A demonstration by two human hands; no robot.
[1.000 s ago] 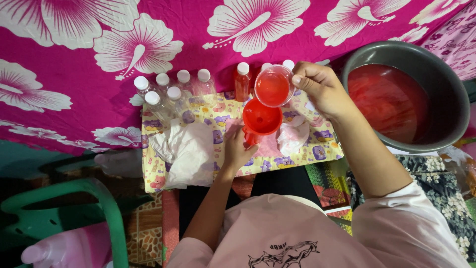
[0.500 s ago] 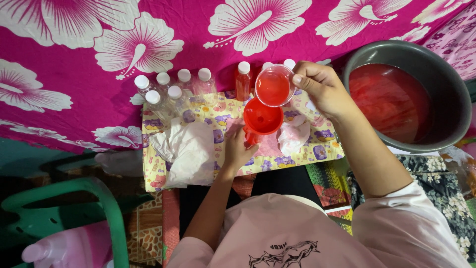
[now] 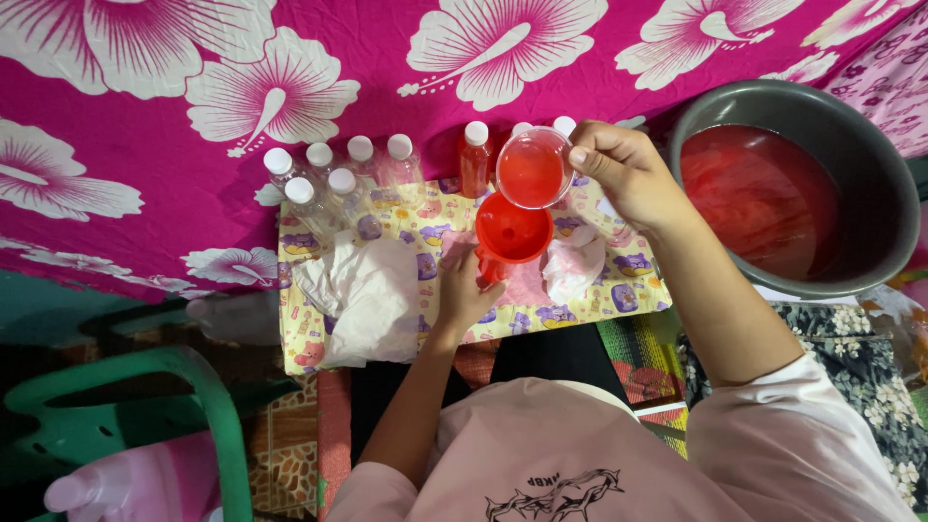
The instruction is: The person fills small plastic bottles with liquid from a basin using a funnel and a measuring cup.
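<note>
A small clear cup (image 3: pixel 532 170) of red liquid is held tilted just above a red funnel (image 3: pixel 513 230), over the middle of a yellow patterned cloth (image 3: pixel 590 302). The right hand (image 3: pixel 628 174) grips the cup by its rim, fingers (image 3: pixel 590 159) curled closed around the edge, wrist bent inward, the forearm running down and to the right to a pale pink sleeve (image 3: pixel 793 445). The left hand (image 3: pixel 466 290) reaches up from below, fingers wrapped around the stem under the funnel; whatever the funnel stands in is hidden by the hand. The left forearm runs straight back toward the body.

Beside the funnel lie a crumpled white cloth (image 3: pixel 362 300) on the left and a smaller wadded tissue (image 3: pixel 572 266) on the right. Behind the cup stands a small bottle filled with red liquid (image 3: pixel 475 159), and to its left a cluster of small white-capped bottles (image 3: pixel 329 179). To the right, well apart from the cloth, sits a grey basin (image 3: pixel 870 174) holding red liquid. A pink flowered sheet (image 3: pixel 193 97) covers the background, and a green plastic chair (image 3: pixel 126 406) stands at lower left.
</note>
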